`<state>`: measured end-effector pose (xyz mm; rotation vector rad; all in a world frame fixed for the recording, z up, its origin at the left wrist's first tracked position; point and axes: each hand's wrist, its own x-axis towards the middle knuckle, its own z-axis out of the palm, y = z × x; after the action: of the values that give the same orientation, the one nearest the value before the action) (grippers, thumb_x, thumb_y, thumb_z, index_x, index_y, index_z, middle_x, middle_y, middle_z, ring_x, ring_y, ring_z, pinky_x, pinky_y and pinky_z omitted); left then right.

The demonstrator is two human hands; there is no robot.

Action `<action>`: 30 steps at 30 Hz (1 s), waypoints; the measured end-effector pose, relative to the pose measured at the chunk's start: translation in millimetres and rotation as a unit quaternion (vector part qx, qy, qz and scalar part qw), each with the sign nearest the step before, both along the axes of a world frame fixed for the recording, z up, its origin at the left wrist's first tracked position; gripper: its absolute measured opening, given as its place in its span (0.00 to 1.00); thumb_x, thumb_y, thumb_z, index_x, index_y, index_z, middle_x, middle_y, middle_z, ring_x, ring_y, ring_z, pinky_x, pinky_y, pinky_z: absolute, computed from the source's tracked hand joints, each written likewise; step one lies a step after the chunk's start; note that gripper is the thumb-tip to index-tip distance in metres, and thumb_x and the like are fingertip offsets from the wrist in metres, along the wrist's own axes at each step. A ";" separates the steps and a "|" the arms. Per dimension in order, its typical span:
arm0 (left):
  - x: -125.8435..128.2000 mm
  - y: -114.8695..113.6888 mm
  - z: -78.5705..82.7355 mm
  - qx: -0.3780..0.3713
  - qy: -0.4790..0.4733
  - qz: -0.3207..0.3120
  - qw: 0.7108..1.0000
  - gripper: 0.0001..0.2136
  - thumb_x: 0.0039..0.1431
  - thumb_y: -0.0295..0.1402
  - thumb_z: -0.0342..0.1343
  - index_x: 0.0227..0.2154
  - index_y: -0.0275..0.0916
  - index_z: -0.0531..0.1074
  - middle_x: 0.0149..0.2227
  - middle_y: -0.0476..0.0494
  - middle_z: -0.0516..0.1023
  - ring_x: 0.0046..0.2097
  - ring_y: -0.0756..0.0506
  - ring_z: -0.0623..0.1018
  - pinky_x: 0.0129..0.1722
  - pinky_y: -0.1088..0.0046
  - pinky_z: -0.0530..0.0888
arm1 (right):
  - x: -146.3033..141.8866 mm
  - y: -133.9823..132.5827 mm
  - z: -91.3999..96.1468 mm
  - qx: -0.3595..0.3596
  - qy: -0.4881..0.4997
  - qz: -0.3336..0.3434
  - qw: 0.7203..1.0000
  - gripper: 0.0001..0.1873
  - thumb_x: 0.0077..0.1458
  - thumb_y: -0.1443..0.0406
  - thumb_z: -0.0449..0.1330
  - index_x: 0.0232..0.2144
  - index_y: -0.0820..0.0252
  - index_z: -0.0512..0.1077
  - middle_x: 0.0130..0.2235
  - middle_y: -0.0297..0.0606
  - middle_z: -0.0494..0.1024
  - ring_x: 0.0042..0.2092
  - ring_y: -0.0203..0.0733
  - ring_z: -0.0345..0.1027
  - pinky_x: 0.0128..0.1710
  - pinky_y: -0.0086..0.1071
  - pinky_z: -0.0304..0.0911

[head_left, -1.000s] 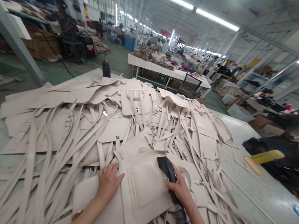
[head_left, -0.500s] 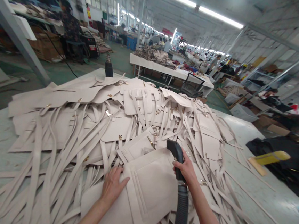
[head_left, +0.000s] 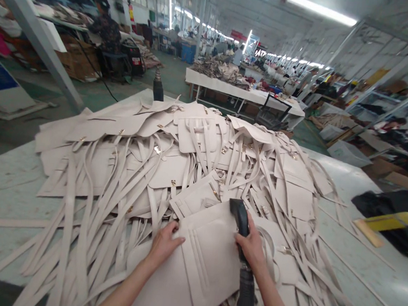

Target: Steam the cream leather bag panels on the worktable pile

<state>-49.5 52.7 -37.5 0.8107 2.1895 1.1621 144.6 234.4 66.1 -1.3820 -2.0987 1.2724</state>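
Observation:
My right hand (head_left: 252, 243) is wrapped round a black hose nozzle (head_left: 240, 216), whose wide flat mouth lies at the top right corner of a beige bag panel (head_left: 212, 261). A ribbed black hose (head_left: 247, 295) runs down from the nozzle towards me. At the panel's left edge is my left hand (head_left: 165, 242), its fingers curled and its thumb against the edge, pinching it. A second beige panel (head_left: 164, 285) lies partly under the first. Around both hands spreads a heap of beige bag pieces (head_left: 169, 169) with long straps (head_left: 85, 228) and small gold-coloured clasps (head_left: 173, 183).
The heap lies on a pale worktable (head_left: 5, 173). At the right are a yellow-handled brush (head_left: 394, 222) and a dark cloth pile (head_left: 406, 247). A black upright fitting (head_left: 157, 89) stands at the far edge. Beyond are another loaded table (head_left: 245, 91) and a seated person (head_left: 107, 32).
The view has shifted slightly left. My left hand's fingers have curled at the panel's edge. The nozzle remains in my right hand, over the panel's right side.

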 end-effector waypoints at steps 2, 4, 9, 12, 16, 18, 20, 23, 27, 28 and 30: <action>-7.9 0.0 -6.5 0.052 -0.072 -0.003 0.996 0.13 0.38 0.32 0.56 0.31 0.39 0.65 0.28 0.50 0.68 0.34 0.46 0.69 0.36 0.71 0.64 | 3.7 -22.0 6.9 -0.046 -0.003 0.068 0.997 0.44 0.39 0.71 0.52 0.61 0.58 0.44 0.18 0.25 0.69 0.17 0.34 0.60 0.17 0.24 0.58; -15.9 0.9 -12.2 0.083 -0.125 -0.011 0.989 0.14 0.36 0.30 0.55 0.31 0.37 0.65 0.26 0.51 0.67 0.31 0.47 0.69 0.33 0.72 0.65 | 11.0 -49.8 4.2 -0.101 0.001 0.154 0.983 0.45 0.35 0.73 0.51 0.60 0.58 0.48 0.30 0.31 0.76 0.22 0.33 0.64 0.20 0.24 0.60; -21.9 2.7 -17.3 0.105 -0.146 -0.035 0.983 0.11 0.37 0.27 0.53 0.28 0.35 0.68 0.28 0.49 0.72 0.33 0.46 0.72 0.35 0.71 0.67 | 1.2 -92.5 -20.8 -0.090 0.003 0.213 0.973 0.47 0.30 0.76 0.48 0.58 0.60 0.52 0.48 0.37 0.72 0.40 0.39 0.69 0.35 0.25 0.64; -17.3 0.8 -16.6 0.116 -0.145 -0.047 0.981 0.10 0.39 0.28 0.53 0.29 0.35 0.68 0.30 0.47 0.74 0.34 0.46 0.72 0.37 0.70 0.67 | -21.9 -91.6 -22.2 -0.062 0.012 0.169 0.984 0.46 0.33 0.75 0.48 0.59 0.56 0.50 0.45 0.35 0.74 0.39 0.39 0.70 0.36 0.28 0.65; -13.7 -4.0 -15.6 0.131 -0.148 -0.045 0.979 0.13 0.38 0.27 0.52 0.33 0.36 0.67 0.32 0.47 0.73 0.37 0.45 0.72 0.40 0.69 0.66 | -20.1 -85.5 -12.5 -0.034 0.050 0.113 0.992 0.45 0.35 0.74 0.50 0.60 0.56 0.48 0.53 0.35 0.67 0.51 0.40 0.63 0.49 0.31 0.60; -14.4 -5.7 -16.1 0.138 -0.154 -0.036 0.978 0.14 0.38 0.27 0.52 0.34 0.36 0.66 0.32 0.47 0.73 0.37 0.45 0.72 0.41 0.68 0.66 | -0.7 -86.9 -12.1 -0.048 0.041 0.131 0.989 0.44 0.35 0.74 0.50 0.59 0.58 0.49 0.55 0.36 0.65 0.55 0.40 0.59 0.53 0.31 0.56; -15.8 -6.4 -17.3 0.143 -0.163 -0.031 0.976 0.15 0.38 0.27 0.51 0.34 0.37 0.65 0.31 0.47 0.73 0.37 0.45 0.72 0.40 0.68 0.67 | 21.5 -90.7 -16.2 -0.066 0.025 0.166 0.983 0.44 0.34 0.74 0.51 0.59 0.59 0.53 0.56 0.37 0.64 0.56 0.42 0.58 0.53 0.33 0.56; -16.1 -6.2 -18.5 0.151 -0.174 -0.025 0.973 0.16 0.36 0.27 0.51 0.34 0.36 0.66 0.31 0.46 0.73 0.37 0.45 0.72 0.39 0.68 0.67 | 40.5 -96.8 -24.9 -0.086 0.013 0.202 0.975 0.45 0.31 0.73 0.53 0.57 0.59 0.56 0.54 0.38 0.66 0.54 0.46 0.59 0.51 0.35 0.58; -10.7 -6.3 -14.0 0.157 -0.187 -0.026 0.969 0.16 0.37 0.27 0.51 0.34 0.35 0.68 0.30 0.46 0.74 0.35 0.45 0.73 0.37 0.68 0.68 | 23.4 -100.7 -25.9 -0.088 0.043 0.213 0.972 0.44 0.30 0.74 0.51 0.57 0.60 0.56 0.53 0.39 0.68 0.52 0.45 0.62 0.50 0.33 0.59; -8.7 -6.6 -11.5 0.159 -0.191 -0.031 0.968 0.15 0.37 0.27 0.52 0.33 0.35 0.69 0.30 0.46 0.74 0.35 0.45 0.73 0.37 0.68 0.68 | 14.0 -100.8 -23.9 -0.095 0.047 0.217 0.970 0.44 0.31 0.74 0.50 0.57 0.60 0.56 0.51 0.38 0.69 0.48 0.43 0.65 0.46 0.32 0.61; -4.6 -7.3 -5.7 0.168 -0.198 -0.040 0.965 0.13 0.38 0.28 0.53 0.32 0.35 0.70 0.31 0.45 0.76 0.37 0.44 0.74 0.39 0.68 0.68 | -6.4 -100.3 -18.5 -0.110 0.049 0.226 0.967 0.45 0.31 0.74 0.49 0.58 0.58 0.54 0.46 0.36 0.73 0.38 0.40 0.69 0.35 0.28 0.64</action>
<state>-54.2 45.4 -43.2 0.7171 1.6442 1.5305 138.2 134.1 47.6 -0.9119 -2.3415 1.7539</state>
